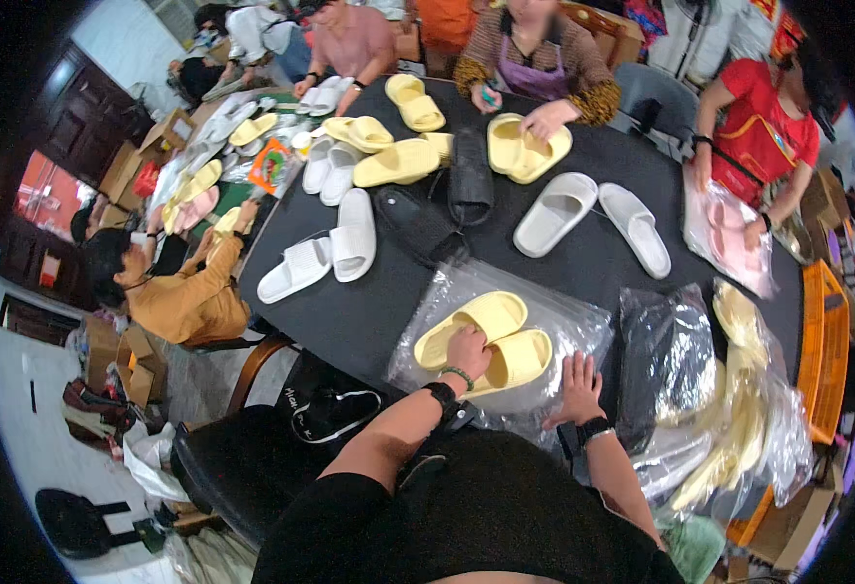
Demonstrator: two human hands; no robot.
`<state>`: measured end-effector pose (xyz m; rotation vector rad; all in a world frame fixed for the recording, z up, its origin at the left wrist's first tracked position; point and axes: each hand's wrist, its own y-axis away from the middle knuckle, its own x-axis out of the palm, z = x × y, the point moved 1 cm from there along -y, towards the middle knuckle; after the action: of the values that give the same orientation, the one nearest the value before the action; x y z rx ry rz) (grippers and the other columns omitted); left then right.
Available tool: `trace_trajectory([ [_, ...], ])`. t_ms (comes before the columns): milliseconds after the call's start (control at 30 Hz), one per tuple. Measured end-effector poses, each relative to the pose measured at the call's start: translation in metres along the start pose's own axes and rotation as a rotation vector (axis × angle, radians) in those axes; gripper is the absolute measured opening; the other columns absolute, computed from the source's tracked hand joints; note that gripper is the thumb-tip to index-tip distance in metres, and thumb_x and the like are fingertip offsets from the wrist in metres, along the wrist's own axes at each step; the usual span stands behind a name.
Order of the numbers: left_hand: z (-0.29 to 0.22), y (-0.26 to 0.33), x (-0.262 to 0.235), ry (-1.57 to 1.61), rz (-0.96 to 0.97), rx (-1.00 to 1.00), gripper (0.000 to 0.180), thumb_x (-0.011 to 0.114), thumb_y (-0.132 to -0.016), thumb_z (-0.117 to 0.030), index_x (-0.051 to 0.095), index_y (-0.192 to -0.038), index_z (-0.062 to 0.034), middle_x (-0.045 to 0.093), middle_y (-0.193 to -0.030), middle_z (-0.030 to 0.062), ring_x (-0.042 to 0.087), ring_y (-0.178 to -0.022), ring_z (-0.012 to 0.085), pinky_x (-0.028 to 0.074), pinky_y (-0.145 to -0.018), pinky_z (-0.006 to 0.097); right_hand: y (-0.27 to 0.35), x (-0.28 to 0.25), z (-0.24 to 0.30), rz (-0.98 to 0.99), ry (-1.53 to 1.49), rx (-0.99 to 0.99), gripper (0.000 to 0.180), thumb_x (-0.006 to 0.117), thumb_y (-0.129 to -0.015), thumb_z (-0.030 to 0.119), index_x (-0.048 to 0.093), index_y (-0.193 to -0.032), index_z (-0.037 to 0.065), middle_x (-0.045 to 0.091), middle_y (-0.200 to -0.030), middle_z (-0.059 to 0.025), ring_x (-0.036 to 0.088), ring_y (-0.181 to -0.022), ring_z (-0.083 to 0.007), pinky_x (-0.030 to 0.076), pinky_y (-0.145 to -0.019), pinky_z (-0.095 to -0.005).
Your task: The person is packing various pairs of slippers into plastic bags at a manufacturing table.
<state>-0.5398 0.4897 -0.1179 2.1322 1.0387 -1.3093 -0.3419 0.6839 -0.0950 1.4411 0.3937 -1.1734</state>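
A pair of pale yellow slippers [520,358] lies on a clear plastic bag [583,316] at the near edge of the black table. My left hand [468,355] is on the pair where the two slippers meet, its fingers curled down onto them and the fingertips partly hidden. To the right of the pair, my right hand [577,384] lies flat on the bag with its fingers spread, holding nothing. Just beyond the bag are black slippers [418,226], and white slippers [354,236] lie to their left.
Bagged black slippers [663,350] and bagged yellow slippers [739,389] lie to my right, by an orange crate [821,350]. More white slippers [556,214] sit farther back. Across the table a person touches yellow slippers [529,148]; a person in red handles bagged pink slippers [729,238].
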Motion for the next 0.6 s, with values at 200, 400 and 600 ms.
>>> trace_trajectory([
  [200,0.111,-0.043,-0.078,-0.209,-0.202,-0.059,0.018,0.068,-0.073,-0.02,0.066,-0.074,-0.0023,0.064,-0.082,0.0186,0.061,-0.081,0.0382,0.049,-0.073,0.049,0.0,-0.002,-0.001,0.03,-0.026,-0.009,0.164,0.091,-0.031,0.059,-0.004,-0.154,0.004,-0.009,-0.161,-0.0197,-0.011,-0.147,-0.0413,0.006,-0.114,-0.0622],
  [400,0.182,-0.133,-0.236,-0.312,-0.37,-0.344,0.02,0.07,-0.075,-0.014,0.066,-0.09,-0.0008,0.064,-0.087,0.0206,0.061,-0.086,0.0386,0.049,-0.076,0.049,0.001,-0.009,-0.002,0.003,-0.03,-0.007,0.159,0.092,-0.034,0.055,0.0,-0.155,0.008,-0.005,-0.161,-0.019,-0.007,-0.147,-0.0428,0.008,-0.114,-0.0635],
  [600,0.115,-0.169,-0.169,-0.11,-0.468,-0.038,0.026,0.067,-0.076,-0.014,0.064,-0.098,-0.0008,0.062,-0.096,0.0223,0.058,-0.094,0.0399,0.047,-0.085,0.048,0.004,-0.014,-0.001,-0.023,-0.035,-0.031,0.15,0.09,-0.042,0.056,0.002,-0.155,0.009,-0.003,-0.161,-0.0177,-0.003,-0.148,-0.0412,0.009,-0.114,-0.0634],
])
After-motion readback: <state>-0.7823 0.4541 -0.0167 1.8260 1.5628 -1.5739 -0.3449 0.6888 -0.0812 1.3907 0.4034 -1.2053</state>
